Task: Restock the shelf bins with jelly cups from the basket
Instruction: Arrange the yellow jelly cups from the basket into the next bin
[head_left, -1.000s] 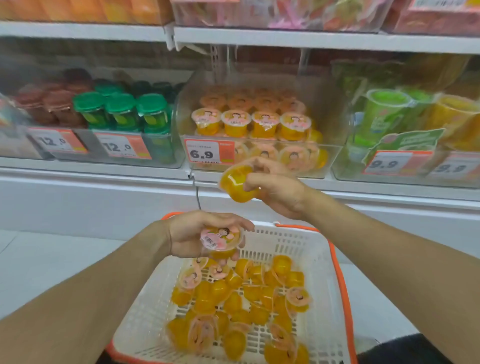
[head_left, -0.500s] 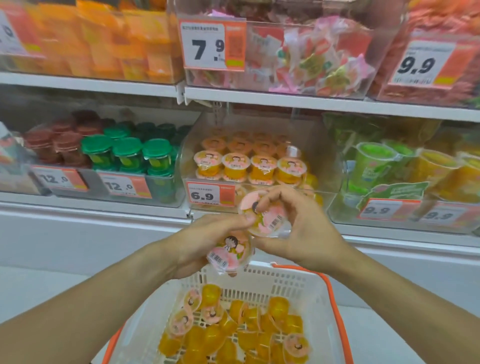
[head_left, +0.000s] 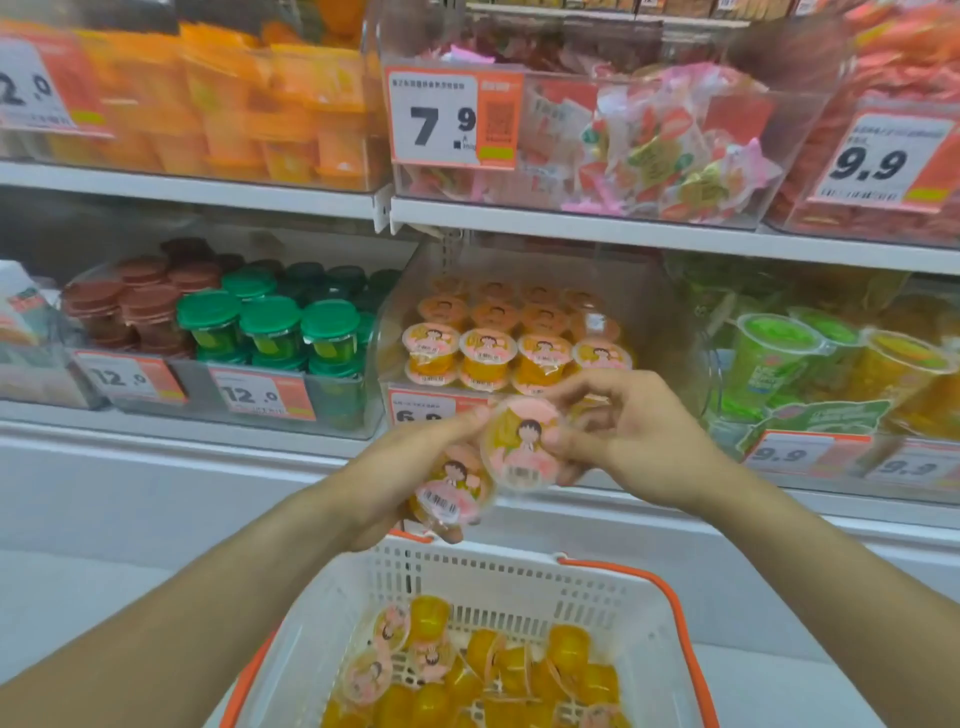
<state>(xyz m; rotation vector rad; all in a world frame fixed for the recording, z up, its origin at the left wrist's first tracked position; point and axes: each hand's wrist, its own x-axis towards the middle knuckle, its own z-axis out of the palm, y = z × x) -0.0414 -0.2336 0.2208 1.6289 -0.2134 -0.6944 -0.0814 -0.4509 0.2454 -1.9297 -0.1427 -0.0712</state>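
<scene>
My left hand (head_left: 400, 478) grips a yellow jelly cup (head_left: 452, 493) with a pink cartoon lid, just above the basket's far rim. My right hand (head_left: 623, 431) pinches a second jelly cup (head_left: 522, 447), lid facing me, touching the first one. Both are held in front of the clear shelf bin (head_left: 400, 312) marked 6.9, which holds rows of the same cups (head_left: 488, 348). Below, a white basket (head_left: 493, 577) with orange trim holds several loose yellow jelly cups (head_left: 467, 670).
Left of the bin stand green-lidded cups (head_left: 270, 322) and brown-lidded cups (head_left: 119, 301). A bin of green and yellow drinks (head_left: 810, 358) sits to the right. The upper shelf (head_left: 571, 218) carries bins of orange packs and pink sweets close above.
Both hands rose from the basket toward the shelf bin and came together. The right hand's cup turned from bottom-up to lid facing me. The view tilted upward.
</scene>
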